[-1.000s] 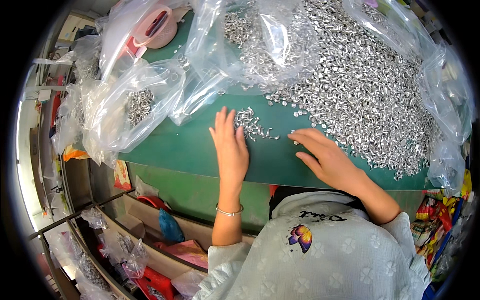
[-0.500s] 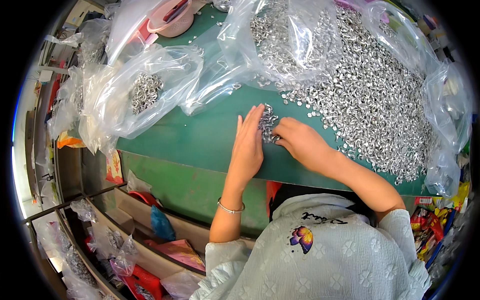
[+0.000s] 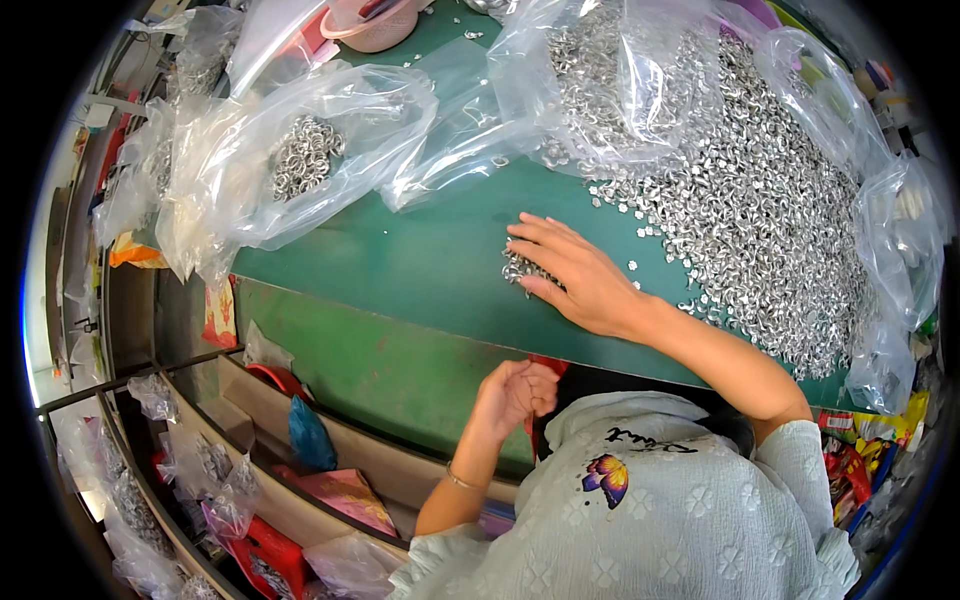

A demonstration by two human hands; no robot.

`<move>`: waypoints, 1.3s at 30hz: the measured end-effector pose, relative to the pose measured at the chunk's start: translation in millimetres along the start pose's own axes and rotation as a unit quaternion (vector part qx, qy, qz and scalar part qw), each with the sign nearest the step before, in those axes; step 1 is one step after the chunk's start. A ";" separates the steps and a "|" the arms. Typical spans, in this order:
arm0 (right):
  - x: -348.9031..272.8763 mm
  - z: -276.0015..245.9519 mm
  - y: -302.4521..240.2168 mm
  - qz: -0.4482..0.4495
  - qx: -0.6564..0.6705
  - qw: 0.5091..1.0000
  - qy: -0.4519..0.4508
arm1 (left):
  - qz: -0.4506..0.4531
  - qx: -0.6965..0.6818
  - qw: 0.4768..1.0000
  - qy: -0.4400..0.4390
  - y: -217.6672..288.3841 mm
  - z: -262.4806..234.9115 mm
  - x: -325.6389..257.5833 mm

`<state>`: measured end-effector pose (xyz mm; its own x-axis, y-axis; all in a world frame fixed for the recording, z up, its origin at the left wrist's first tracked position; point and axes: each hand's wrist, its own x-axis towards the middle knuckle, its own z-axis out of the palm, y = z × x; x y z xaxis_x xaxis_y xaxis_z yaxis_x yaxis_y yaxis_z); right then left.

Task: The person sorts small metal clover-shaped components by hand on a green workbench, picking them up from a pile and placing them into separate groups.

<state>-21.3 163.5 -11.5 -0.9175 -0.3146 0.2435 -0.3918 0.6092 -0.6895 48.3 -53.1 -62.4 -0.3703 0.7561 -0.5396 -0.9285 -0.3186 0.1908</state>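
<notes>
My right hand (image 3: 580,275) lies palm down over a small heap of shiny silver metal pieces (image 3: 520,268) on the green table. Its fingers are stretched out, and it hides part of the heap. Just in front of the table's near edge, my left hand (image 3: 515,395) is held low with its fingers curled in. Anything inside those curled fingers is too hidden to make out. A large pile of small curved silver metal pieces (image 3: 770,220) spreads over the table to the right.
Clear plastic bags lie on the table, one with silver rings (image 3: 305,155), another over the large pile (image 3: 650,90). At the back stands a pink basket (image 3: 375,28). Below left, an open compartmented drawer (image 3: 250,420) holds bags and a red container (image 3: 270,550).
My left hand has left the small heap and dropped toward me, below the table edge. My right hand has flattened over the heap, which sits nearer the edge. The view has shifted slightly.
</notes>
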 end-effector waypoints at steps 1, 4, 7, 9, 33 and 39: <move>2.3 -0.6 -1.5 -0.011 -0.004 1.000 0.016 | -0.057 0.025 0.997 0.038 1.5 -5.7 6.4; 10.5 -1.9 -8.5 -0.037 -0.054 0.998 -0.025 | -0.117 -0.006 0.983 -0.143 4.1 -28.8 27.5; 8.8 1.9 -7.3 -0.075 -0.069 0.992 -0.069 | -0.173 -0.056 0.956 -0.231 16.0 -31.8 42.5; 2.4 2.6 -7.3 -0.090 -0.055 0.990 -0.090 | -0.256 -0.237 0.904 -0.247 18.1 -31.1 48.9; -96.7 19.4 -47.4 -0.192 0.077 0.968 -0.144 | -0.204 -0.056 0.977 -0.040 13.8 -41.6 61.8; -102.7 12.9 -48.2 -0.186 0.178 0.965 -0.039 | -0.055 0.105 0.993 0.027 -16.9 -12.0 47.8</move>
<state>92.7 157.1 -12.1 -0.7041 -0.5259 0.4772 -0.6324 0.1588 -0.7582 46.6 -18.4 -101.2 -0.2699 0.7467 -0.6080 -0.9504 -0.1053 0.2926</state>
